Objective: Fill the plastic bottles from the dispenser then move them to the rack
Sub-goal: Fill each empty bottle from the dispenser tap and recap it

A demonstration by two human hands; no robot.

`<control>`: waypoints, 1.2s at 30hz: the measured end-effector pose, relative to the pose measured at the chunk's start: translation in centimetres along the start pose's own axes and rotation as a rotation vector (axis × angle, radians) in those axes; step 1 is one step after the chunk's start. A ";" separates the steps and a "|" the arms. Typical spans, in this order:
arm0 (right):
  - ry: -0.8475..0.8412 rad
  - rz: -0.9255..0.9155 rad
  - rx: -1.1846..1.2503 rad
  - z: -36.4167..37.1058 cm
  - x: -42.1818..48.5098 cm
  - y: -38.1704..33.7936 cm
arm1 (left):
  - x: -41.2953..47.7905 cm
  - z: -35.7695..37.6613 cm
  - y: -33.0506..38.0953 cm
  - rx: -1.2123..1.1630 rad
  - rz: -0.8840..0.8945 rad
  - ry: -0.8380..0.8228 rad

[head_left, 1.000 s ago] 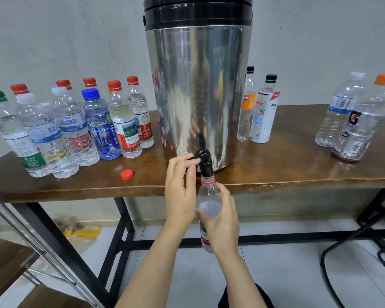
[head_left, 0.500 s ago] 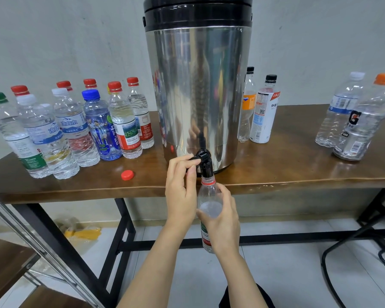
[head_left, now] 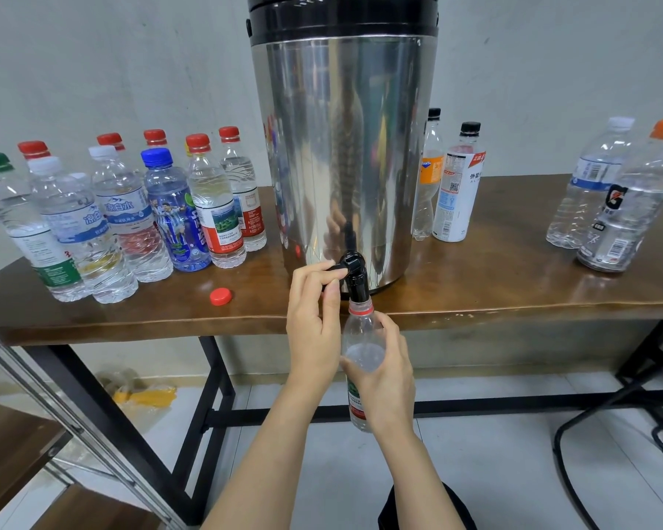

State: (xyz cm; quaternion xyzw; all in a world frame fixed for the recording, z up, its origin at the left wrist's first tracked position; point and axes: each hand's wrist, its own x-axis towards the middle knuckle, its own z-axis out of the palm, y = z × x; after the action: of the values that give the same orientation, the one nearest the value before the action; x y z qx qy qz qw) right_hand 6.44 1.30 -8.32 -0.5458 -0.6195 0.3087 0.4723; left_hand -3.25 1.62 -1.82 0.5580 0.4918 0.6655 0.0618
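Steel dispenser (head_left: 345, 147), cylindrical and mirror-bright under a black lid, stands on our glossy brown wooden surface (head_left: 494, 277). Our left hand (head_left: 314, 330) pinches the lever of the black tap (head_left: 355, 273). Our right hand (head_left: 383, 372) wraps the clear plastic bottle (head_left: 360, 323), its red-ringed neck up against the spout, just off the surface's front edge. A round red cap (head_left: 220, 296) lies near capped bottles (head_left: 119, 216) at left. Behind is a grey plaster wall (head_left: 112, 63); below, a pale tiled floor (head_left: 494, 453).

On the table (head_left: 513, 296), bottles (head_left: 215, 208) stand left of the dispenser (head_left: 341, 147).
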 end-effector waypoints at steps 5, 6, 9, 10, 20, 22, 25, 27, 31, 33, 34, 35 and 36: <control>0.002 0.001 0.007 0.0 0.0 0.1 | 0.0 0.0 0.0 -0.001 0.002 0.003; 0.001 0.001 0.012 0.0 -0.1 0.1 | 0.0 0.0 0.0 -0.003 0.003 0.003; -0.001 0.001 0.022 0.0 -0.1 0.1 | 0.0 0.0 0.0 -0.004 0.007 -0.001; -0.002 0.002 0.023 0.0 -0.1 0.1 | 0.0 0.0 -0.1 -0.004 0.007 -0.001; 0.000 -0.007 0.016 0.0 -0.1 0.1 | 0.0 0.0 -0.1 -0.009 -0.005 -0.007; 0.002 -0.012 0.013 0.0 -0.1 0.1 | 0.0 0.0 -0.1 -0.007 -0.008 -0.008; 0.002 -0.013 0.010 0.0 -0.1 0.1 | 0.0 0.0 -0.1 -0.005 -0.009 -0.006; 0.002 -0.012 0.019 0.0 -0.1 0.1 | 0.0 0.0 -0.1 -0.003 -0.005 -0.005; 0.001 -0.012 0.014 0.0 -0.1 0.1 | 0.0 0.0 -0.1 -0.006 -0.002 -0.004; 0.002 -0.011 0.012 0.0 -0.1 0.1 | 0.0 0.1 -0.1 -0.006 -0.004 -0.005; 0.001 -0.010 0.012 0.0 0.0 0.1 | 0.0 0.1 -0.1 -0.005 -0.004 -0.004; 0.002 -0.010 0.015 0.0 0.0 0.1 | 0.0 0.1 -0.2 -0.004 0.000 -0.002; 0.004 -0.009 0.018 0.0 0.0 0.2 | 0.0 0.1 -0.2 -0.005 0.004 0.000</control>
State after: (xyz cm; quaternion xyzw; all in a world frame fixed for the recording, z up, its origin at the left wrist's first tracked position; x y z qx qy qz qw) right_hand 6.47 1.30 -8.52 -0.5394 -0.6182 0.3109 0.4798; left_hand -3.26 1.75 -1.98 0.5588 0.4891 0.6669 0.0617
